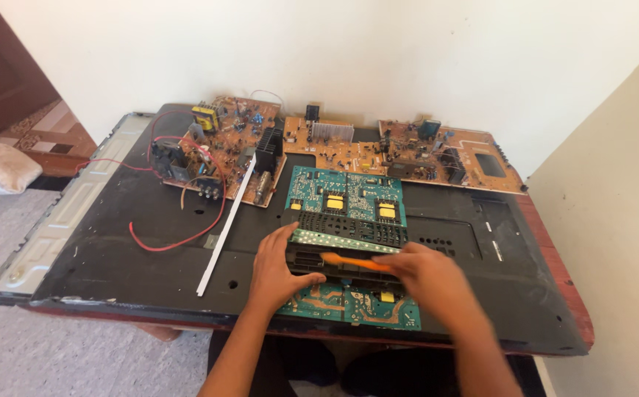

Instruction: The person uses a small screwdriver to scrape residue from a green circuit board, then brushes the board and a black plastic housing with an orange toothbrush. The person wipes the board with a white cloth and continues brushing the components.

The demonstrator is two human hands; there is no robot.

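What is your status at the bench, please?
Left hand steadies black part on green board. Right hand holds orange tool. Nothing blocking.

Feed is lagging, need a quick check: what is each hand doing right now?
Left hand: fingers closed on the black slotted plastic panel, gripping its left end.
Right hand: closed around the thin orange-handled tool.
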